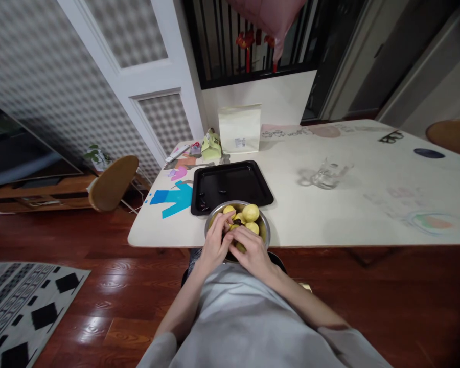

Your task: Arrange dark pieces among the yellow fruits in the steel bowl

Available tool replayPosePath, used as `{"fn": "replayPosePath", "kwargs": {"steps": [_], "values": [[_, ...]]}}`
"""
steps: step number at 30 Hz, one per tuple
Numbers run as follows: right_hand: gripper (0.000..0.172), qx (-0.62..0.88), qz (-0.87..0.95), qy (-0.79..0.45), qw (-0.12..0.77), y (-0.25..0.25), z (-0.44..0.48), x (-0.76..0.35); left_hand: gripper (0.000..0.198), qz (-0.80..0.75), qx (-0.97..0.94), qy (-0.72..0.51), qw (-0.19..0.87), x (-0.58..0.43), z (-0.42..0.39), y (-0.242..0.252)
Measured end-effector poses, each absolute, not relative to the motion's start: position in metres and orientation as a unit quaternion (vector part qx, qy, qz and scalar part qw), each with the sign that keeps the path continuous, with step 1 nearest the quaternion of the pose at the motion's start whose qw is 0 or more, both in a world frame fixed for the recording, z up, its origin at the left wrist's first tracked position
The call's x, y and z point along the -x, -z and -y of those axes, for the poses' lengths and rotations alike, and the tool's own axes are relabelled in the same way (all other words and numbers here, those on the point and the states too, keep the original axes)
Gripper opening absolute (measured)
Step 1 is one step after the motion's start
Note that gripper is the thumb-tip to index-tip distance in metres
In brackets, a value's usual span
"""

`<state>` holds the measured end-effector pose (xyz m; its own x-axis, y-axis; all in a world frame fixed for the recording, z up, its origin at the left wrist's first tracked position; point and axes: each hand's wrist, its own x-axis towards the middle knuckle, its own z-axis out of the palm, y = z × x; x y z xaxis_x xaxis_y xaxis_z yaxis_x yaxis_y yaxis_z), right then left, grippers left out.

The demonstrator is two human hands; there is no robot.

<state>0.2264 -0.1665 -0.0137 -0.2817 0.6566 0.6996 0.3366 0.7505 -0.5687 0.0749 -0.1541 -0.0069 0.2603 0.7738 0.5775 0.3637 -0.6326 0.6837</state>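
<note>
A metal bowl (266, 225) holding several yellow dough balls (250, 212) sits at the near edge of the white table (329, 214). My left hand (215, 241) and my right hand (252, 249) are together over the bowl's near side, fingers curled round a yellow piece (234, 226) between them. A small dark bit shows at the fingertips. Just behind the bowl lies an empty black baking tray (230, 185).
A clear glass pitcher (325, 175) lies right of the tray. A white pouch (239, 129), a green packet (210, 146) and coloured paper cut-outs (173, 198) sit at the table's far left. A wooden chair (113, 182) stands left; a patterned rug (19, 306) covers the floor.
</note>
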Motion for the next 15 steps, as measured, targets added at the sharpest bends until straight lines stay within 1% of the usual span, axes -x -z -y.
{"fn": "replayPosePath", "kwargs": {"steps": [4,8,11,13,15], "values": [[0.012,0.315,0.776,-0.188,0.513,0.009,0.167,-0.227,0.053,-0.387,-0.76,-0.467,0.233,-0.072,0.155,0.004],[0.015,0.34,0.766,-0.176,0.517,0.005,0.16,-0.236,0.043,-0.418,-0.738,-0.477,0.231,-0.062,0.15,0.001],[0.02,0.377,0.767,-0.142,0.5,0.003,0.147,-0.247,0.05,-0.42,-0.73,-0.492,0.223,-0.053,0.145,0.0],[0.02,0.401,0.779,-0.1,0.471,0.001,0.137,-0.251,0.055,-0.425,-0.726,-0.495,0.217,-0.047,0.143,-0.001],[0.021,0.418,0.799,-0.054,0.428,-0.001,0.127,-0.252,0.054,-0.443,-0.722,-0.484,0.219,-0.044,0.143,-0.002]]}}
